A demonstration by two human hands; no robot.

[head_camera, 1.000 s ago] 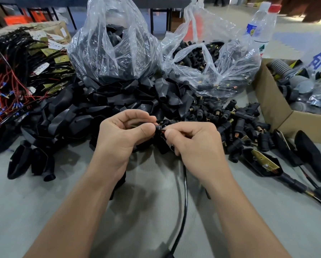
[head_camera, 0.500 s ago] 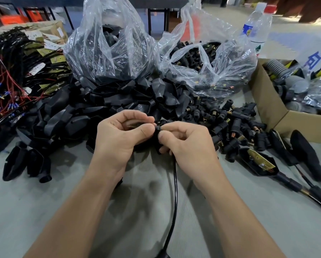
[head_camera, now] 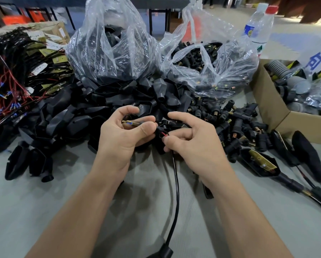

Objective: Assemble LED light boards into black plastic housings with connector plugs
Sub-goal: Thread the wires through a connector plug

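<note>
Far left: a tangled stock of red and black wires with brass LED boards (head_camera: 25, 71), not in hand. Next, a heap of black plastic teardrop housings (head_camera: 68, 118), seemingly unfilled.

Centre: the left hand (head_camera: 122, 138) pinches a brass-tipped, blue-sleeved wire terminal (head_camera: 129, 123). The right hand (head_camera: 193, 142) grips the black round cable (head_camera: 176, 183) by its red lead, index finger lifted. Judgement: wiring stage, board not yet housed.

Right: loose black connector plugs (head_camera: 239, 125) crowd the work. One finished housing with brass board (head_camera: 260, 162) lies near a brown cardboard box (head_camera: 267, 101).
</note>
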